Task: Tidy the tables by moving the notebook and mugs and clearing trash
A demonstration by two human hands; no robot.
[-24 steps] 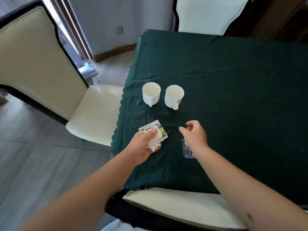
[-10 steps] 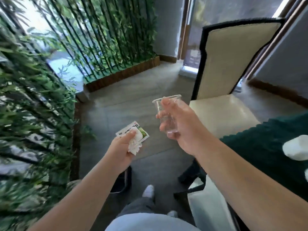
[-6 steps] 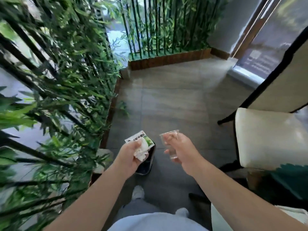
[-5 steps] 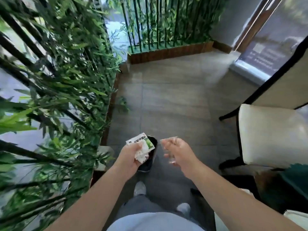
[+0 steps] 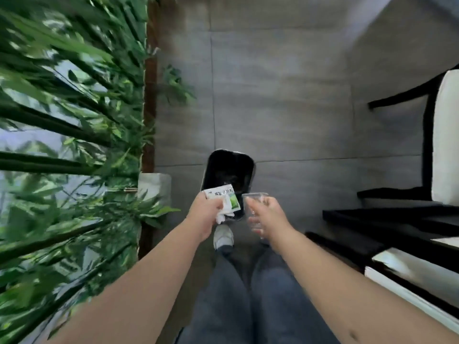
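Looking straight down, a black bin point(image 5: 229, 175) is seen standing open on the grey tiled floor point(image 5: 285, 95), just ahead of a white shoe point(image 5: 223, 236) and a pair of blue-trousered legs point(image 5: 248, 299).

The left hand point(image 5: 205, 214) is held over the near rim of the bin. Its fingers are curled round a white packet point(image 5: 223, 199) with a green patch at one corner, and a crumpled white tissue point(image 5: 222, 217) is gripped beneath the packet in the same hand. The packet's far edge overlaps the bin's opening.

The right hand point(image 5: 269, 214) is held just right of the bin's near right corner. A clear plastic cup point(image 5: 254, 209) is gripped in it, upright or nearly so, with the thumb and fingers wrapped round its wall and its rim above the fingers. The cup appears to be empty, though the frame is blurred. The two hands are near each other but apart, with the cup just beside the packet.

Something small and pale can be made out inside the bin; what it is cannot be told.

Green bamboo-like plants point(image 5: 62, 145) fill the left side, behind a brown wooden border point(image 5: 149, 120). A chair point(image 5: 444, 145) with a black frame and a cream cushion is seen at the right edge.
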